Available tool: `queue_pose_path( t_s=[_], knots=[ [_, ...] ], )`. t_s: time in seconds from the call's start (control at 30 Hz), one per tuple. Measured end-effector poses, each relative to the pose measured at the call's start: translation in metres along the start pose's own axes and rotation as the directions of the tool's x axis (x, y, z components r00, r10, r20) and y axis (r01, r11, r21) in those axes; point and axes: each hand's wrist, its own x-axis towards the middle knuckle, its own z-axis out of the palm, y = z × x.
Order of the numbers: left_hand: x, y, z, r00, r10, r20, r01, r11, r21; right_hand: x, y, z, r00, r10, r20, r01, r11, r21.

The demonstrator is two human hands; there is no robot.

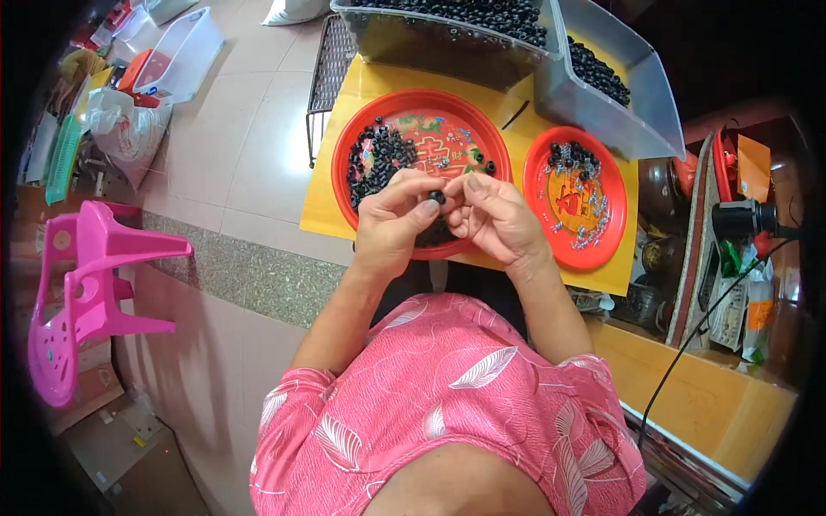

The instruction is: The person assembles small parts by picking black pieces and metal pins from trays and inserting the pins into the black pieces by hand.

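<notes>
My left hand (389,225) pinches a small round black part (436,197) between thumb and fingers. Right against it, my right hand (503,219) has its thumb and fingertips pressed together; whatever they grip is too small to make out. Both hands are over the near edge of a round red tray (497,142) with a printed floor. Many similar black parts (379,155) lie heaped on that tray's left side. To the right, a smaller red tray (626,185) bears tiny clear or silvery pieces (594,225) and a few black parts.
Behind the trays stand two clear plastic bins (508,73) of black parts, on a yellow table surface (323,193). A pink plastic stool (107,275) lies on its side at left. At right are a cluttered shelf (688,249) and a black cable (705,322).
</notes>
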Motion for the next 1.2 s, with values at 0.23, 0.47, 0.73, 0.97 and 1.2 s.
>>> queue_pose_path(
  t_s=[0.23,0.47,0.73,0.97,1.2],
  knots=[
    [-0.017,0.011,0.003,0.991,-0.128,-0.042,0.112,0.956,-0.27,-0.013,0.016,0.025,1.0,0.005,0.018,-0.002,0.991,-0.134],
    [-0.032,0.015,-0.002,1.0,0.017,0.016,-0.016,0.999,-0.042,-0.023,0.026,0.031,0.999,-0.047,-0.019,0.035,0.91,-0.413],
    [-0.034,0.007,0.01,0.976,-0.201,-0.08,0.196,0.978,-0.067,-0.028,0.021,0.017,0.991,-0.057,-0.124,0.0,0.911,-0.412],
    [-0.021,0.022,0.002,0.98,0.038,0.196,-0.099,0.945,0.312,-0.03,0.015,0.008,0.992,0.109,-0.061,-0.119,0.971,-0.206],
    [-0.019,0.022,0.006,1.0,0.024,0.016,-0.029,0.895,0.445,-0.021,0.008,0.014,0.997,0.074,-0.036,-0.081,0.967,-0.244]
  ],
)
